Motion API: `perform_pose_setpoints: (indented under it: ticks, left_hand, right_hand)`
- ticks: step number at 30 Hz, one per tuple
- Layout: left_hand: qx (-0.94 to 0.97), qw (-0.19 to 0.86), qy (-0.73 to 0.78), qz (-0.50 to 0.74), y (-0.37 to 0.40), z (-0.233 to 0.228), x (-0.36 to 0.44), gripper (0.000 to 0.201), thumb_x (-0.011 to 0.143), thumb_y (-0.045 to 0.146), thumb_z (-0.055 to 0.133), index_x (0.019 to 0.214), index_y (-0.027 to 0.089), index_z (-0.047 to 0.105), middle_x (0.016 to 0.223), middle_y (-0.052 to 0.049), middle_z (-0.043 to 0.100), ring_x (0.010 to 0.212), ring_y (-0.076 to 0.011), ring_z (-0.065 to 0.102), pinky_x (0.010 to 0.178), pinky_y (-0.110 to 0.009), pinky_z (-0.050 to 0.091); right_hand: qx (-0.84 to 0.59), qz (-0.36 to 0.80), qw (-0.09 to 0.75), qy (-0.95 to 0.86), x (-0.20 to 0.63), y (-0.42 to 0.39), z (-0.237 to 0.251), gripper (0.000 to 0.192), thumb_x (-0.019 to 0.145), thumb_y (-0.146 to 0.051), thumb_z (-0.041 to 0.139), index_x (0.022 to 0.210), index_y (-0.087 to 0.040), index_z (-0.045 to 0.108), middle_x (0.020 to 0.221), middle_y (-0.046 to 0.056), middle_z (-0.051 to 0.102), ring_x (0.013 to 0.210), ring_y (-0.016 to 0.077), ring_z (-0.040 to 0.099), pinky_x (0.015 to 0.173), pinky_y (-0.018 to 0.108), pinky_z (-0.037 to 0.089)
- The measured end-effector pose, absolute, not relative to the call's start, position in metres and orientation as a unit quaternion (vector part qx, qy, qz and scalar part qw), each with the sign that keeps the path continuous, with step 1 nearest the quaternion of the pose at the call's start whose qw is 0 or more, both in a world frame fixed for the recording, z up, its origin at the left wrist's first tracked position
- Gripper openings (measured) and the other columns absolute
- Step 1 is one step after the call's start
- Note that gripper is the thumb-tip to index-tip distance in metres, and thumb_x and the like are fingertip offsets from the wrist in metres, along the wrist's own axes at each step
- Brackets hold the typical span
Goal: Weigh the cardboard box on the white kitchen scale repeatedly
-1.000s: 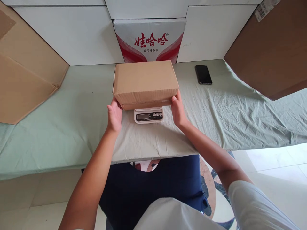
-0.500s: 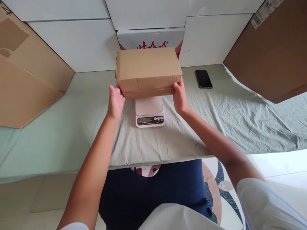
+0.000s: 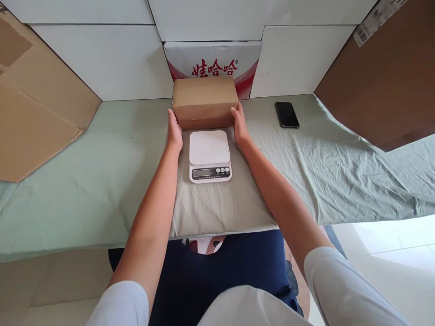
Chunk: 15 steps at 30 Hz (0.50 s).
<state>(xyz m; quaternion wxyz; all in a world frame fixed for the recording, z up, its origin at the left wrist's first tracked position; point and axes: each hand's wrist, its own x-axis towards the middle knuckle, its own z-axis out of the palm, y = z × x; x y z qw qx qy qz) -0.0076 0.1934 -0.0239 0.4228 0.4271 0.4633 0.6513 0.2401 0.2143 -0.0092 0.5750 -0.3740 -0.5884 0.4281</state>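
The cardboard box (image 3: 204, 102) sits on the bench (image 3: 102, 172) behind the white kitchen scale (image 3: 210, 156), in front of a red-and-white printed carton (image 3: 212, 63). The left hand (image 3: 174, 130) presses flat against the box's left end and the right hand (image 3: 239, 125) against its right end, clasping it between them. A black phone (image 3: 287, 114) lies well apart to the right.
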Motion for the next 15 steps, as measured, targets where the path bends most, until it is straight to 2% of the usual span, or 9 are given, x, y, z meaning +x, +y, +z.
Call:
perform_pose_setpoints:
  ticks: [6,9,13,15]
  left_hand:
    - [0.437,0.41,0.461,0.654,0.192,-0.03,-0.005,0.117,0.082,0.113,0.036,0.154,0.026,0.068,0.181,-0.015,0.054,0.183,-0.033,0.027,0.149,-0.051,0.024]
    - [0.436,0.424,0.462,0.646,0.192,-0.025,-0.007,0.113,0.086,0.11,0.033,0.157,0.029,0.067,0.185,-0.012,0.051,0.183,-0.0304,0.028,0.15,-0.048,0.022]
    - [0.415,0.416,0.499,0.636,0.19,-0.019,-0.029,0.108,0.096,0.102,0.023,0.168,0.029,0.056,0.196,-0.007,0.027,0.185,-0.0254,0.015,0.151,-0.047,0.015]
    - [0.397,0.409,0.509,0.645,0.189,-0.019,-0.044,0.108,0.096,0.101,0.021,0.173,0.031,0.051,0.198,-0.005,0.021,0.186,-0.0245,0.008,0.152,-0.048,0.012]
  right_hand:
    - [-0.374,0.407,0.566,-0.612,0.242,0.217,-0.021,0.102,0.082,-0.1,0.047,0.163,-0.039,0.051,0.182,-0.002,0.054,0.18,0.0252,0.035,0.155,0.051,0.022]
    - [-0.388,0.414,0.574,-0.591,0.242,0.222,-0.026,0.109,0.079,-0.1,0.05,0.167,-0.037,0.046,0.186,0.0,0.046,0.181,0.0262,0.033,0.155,0.051,0.023]
    - [-0.428,0.397,0.61,-0.535,0.256,0.233,-0.029,0.125,0.075,-0.108,0.045,0.177,-0.036,0.031,0.195,-0.002,0.028,0.189,0.0245,0.003,0.156,0.055,0.011]
    - [-0.433,0.406,0.619,-0.514,0.267,0.238,-0.029,0.128,0.074,-0.111,0.044,0.18,-0.041,0.025,0.196,-0.006,0.023,0.189,0.0254,-0.005,0.156,0.061,0.008]
